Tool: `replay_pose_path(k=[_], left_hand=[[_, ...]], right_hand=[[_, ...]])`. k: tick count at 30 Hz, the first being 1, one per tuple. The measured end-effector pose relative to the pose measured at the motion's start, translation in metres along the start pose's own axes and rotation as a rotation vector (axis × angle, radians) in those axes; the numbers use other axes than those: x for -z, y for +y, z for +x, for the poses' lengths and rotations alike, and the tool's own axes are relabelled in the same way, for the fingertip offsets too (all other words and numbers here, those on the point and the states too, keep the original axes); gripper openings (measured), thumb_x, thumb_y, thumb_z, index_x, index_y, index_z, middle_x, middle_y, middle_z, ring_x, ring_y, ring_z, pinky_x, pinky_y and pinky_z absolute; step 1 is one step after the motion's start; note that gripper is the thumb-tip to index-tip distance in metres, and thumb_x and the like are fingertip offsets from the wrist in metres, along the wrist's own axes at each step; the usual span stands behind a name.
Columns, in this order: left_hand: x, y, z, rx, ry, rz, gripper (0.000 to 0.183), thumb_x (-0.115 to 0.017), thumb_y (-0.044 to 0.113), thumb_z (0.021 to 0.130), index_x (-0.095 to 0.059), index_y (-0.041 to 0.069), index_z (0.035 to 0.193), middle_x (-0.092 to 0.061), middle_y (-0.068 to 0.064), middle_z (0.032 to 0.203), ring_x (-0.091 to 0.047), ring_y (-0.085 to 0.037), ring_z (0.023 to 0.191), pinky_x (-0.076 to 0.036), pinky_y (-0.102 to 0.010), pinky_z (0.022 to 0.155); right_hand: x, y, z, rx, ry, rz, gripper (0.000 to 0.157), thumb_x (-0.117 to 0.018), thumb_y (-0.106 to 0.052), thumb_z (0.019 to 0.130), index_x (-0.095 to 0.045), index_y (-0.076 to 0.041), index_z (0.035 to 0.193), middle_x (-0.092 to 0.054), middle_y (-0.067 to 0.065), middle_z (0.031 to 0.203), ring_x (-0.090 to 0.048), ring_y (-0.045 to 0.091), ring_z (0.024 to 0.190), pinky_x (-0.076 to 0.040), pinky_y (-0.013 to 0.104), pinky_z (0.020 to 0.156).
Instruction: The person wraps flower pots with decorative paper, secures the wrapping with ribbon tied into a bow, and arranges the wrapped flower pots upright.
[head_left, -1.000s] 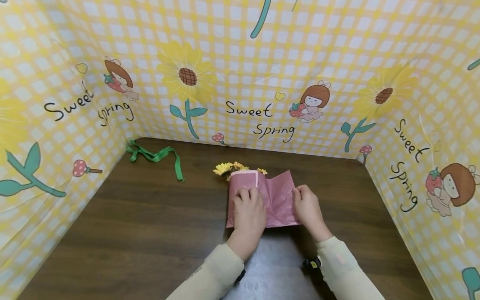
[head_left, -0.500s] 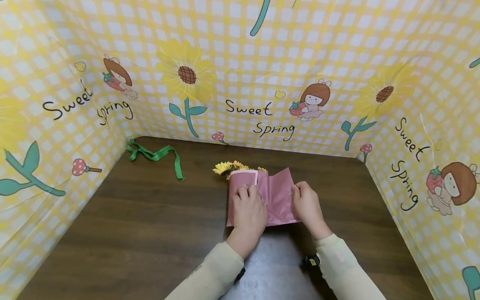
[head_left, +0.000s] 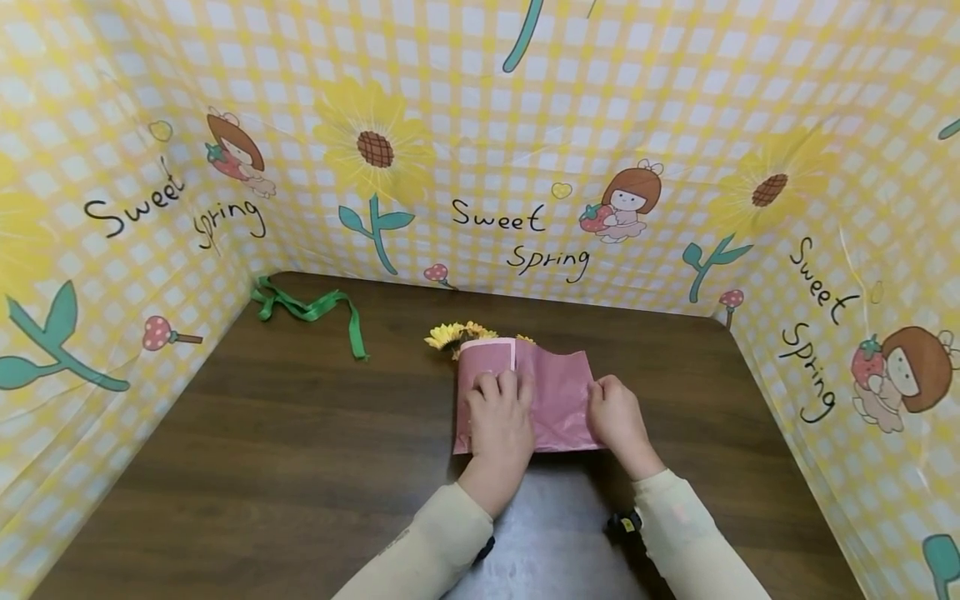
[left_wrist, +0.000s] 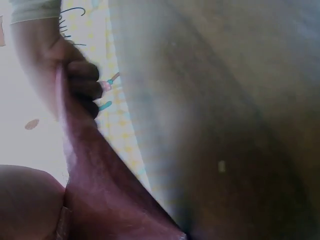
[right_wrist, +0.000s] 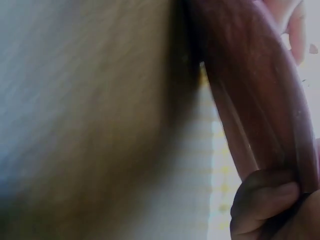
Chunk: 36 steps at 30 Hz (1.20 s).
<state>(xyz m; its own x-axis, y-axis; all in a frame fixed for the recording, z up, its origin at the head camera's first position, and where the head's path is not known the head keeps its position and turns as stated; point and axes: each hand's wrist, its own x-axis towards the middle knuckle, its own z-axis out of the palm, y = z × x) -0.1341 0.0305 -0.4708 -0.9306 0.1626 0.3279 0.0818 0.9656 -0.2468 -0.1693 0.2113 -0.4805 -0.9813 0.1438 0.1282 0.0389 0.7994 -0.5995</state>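
In the head view, pink wrapping paper [head_left: 558,392] with a white edge is folded around a bunch of yellow artificial flowers [head_left: 447,336], whose heads stick out at the far end. The stems are hidden inside. My left hand [head_left: 501,421] holds the folded left part of the paper, fingers bent over its top. My right hand [head_left: 618,421] pinches the right edge of the sheet. The right wrist view shows curled fingers of the right hand [right_wrist: 265,205] at the paper's edge [right_wrist: 255,90], which bows upward between the hands.
A crumpled green ribbon [head_left: 307,310] lies at the back left of the dark wooden table [head_left: 300,433]. Yellow checked cloth walls [head_left: 480,150] with printed flowers and figures stand at the back and both sides.
The free right flap of the paper has turned, its far corner now lower and its surface smoother. The right hand has shifted slightly; the left hand stays on the fold.
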Motion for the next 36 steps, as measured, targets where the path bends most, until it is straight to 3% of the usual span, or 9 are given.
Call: replay_pose_path(k=[2, 6, 8, 11, 15, 17, 23, 36], left_hand=[[0.001, 0.001, 0.001, -0.011, -0.015, 0.020, 0.036, -0.054, 0.033, 0.101, -0.059, 0.019, 0.134, -0.048, -0.012, 0.107, -0.049, -0.039, 0.108, -0.050, -0.050, 0.081], [0.004, 0.002, 0.005, -0.015, -0.032, 0.045, 0.028, -0.051, 0.030, 0.102, -0.066, 0.012, 0.117, -0.048, -0.013, 0.105, -0.051, -0.039, 0.104, -0.053, -0.051, 0.078], [0.005, 0.003, 0.008, -0.005, -0.047, 0.037, 0.034, -0.050, 0.034, 0.103, -0.063, 0.013, 0.127, -0.049, -0.014, 0.106, -0.051, -0.039, 0.102, -0.054, -0.051, 0.075], [0.009, 0.004, 0.016, 0.053, -0.044, -0.021, 0.045, -0.050, 0.044, 0.104, -0.056, 0.011, 0.134, -0.053, -0.015, 0.106, -0.053, -0.039, 0.097, -0.053, -0.051, 0.069], [0.015, 0.006, 0.033, 0.157, -0.032, -0.107, 0.045, -0.049, 0.048, 0.105, -0.061, 0.006, 0.117, -0.059, -0.014, 0.099, -0.058, -0.034, 0.089, -0.050, -0.044, 0.063], [0.016, 0.007, 0.041, 0.187, -0.069, -0.102, 0.043, -0.046, 0.046, 0.106, -0.061, 0.006, 0.107, -0.060, -0.014, 0.098, -0.058, -0.031, 0.087, -0.047, -0.040, 0.060], [0.006, 0.010, 0.058, 0.240, -0.221, -0.014, 0.029, -0.041, 0.032, 0.108, -0.052, 0.006, 0.103, -0.058, -0.020, 0.106, -0.053, -0.031, 0.088, -0.041, -0.038, 0.056], [-0.005, 0.011, 0.058, 0.270, -0.194, -0.003, 0.022, -0.044, 0.028, 0.107, -0.051, 0.009, 0.100, -0.058, -0.017, 0.104, -0.051, -0.028, 0.086, -0.043, -0.038, 0.060]], right_hand=[[-0.003, 0.006, 0.000, -0.021, -0.031, -0.029, 0.029, -0.048, -0.019, 0.105, -0.063, 0.004, 0.097, -0.069, 0.023, 0.094, -0.067, 0.043, 0.095, -0.051, 0.056, 0.087], [-0.007, 0.012, 0.000, -0.043, -0.062, -0.055, 0.029, -0.048, -0.019, 0.105, -0.062, 0.004, 0.096, -0.069, 0.023, 0.092, -0.067, 0.042, 0.093, -0.051, 0.055, 0.086], [-0.008, 0.013, 0.000, -0.049, -0.069, -0.058, 0.028, -0.048, -0.019, 0.106, -0.062, 0.003, 0.095, -0.068, 0.022, 0.090, -0.067, 0.040, 0.091, -0.052, 0.054, 0.085], [-0.009, 0.014, 0.001, -0.048, -0.075, -0.070, 0.027, -0.048, -0.020, 0.106, -0.061, 0.001, 0.094, -0.068, 0.020, 0.089, -0.066, 0.039, 0.088, -0.052, 0.054, 0.084], [-0.008, 0.015, 0.002, -0.051, -0.080, -0.086, 0.028, -0.048, -0.021, 0.106, -0.060, 0.000, 0.093, -0.068, 0.019, 0.088, -0.066, 0.037, 0.086, -0.052, 0.053, 0.083], [-0.008, 0.015, 0.001, -0.055, -0.081, -0.086, 0.028, -0.048, -0.021, 0.106, -0.060, 0.000, 0.093, -0.068, 0.019, 0.088, -0.066, 0.037, 0.086, -0.052, 0.053, 0.083], [-0.004, 0.013, -0.001, -0.064, -0.082, -0.077, 0.029, -0.047, -0.021, 0.106, -0.060, 0.000, 0.093, -0.068, 0.020, 0.090, -0.066, 0.037, 0.087, -0.052, 0.053, 0.083], [0.000, -0.001, -0.006, 0.016, 0.045, 0.001, 0.024, -0.049, -0.021, 0.107, -0.059, 0.000, 0.100, -0.069, 0.020, 0.089, -0.068, 0.038, 0.087, -0.053, 0.054, 0.080]])
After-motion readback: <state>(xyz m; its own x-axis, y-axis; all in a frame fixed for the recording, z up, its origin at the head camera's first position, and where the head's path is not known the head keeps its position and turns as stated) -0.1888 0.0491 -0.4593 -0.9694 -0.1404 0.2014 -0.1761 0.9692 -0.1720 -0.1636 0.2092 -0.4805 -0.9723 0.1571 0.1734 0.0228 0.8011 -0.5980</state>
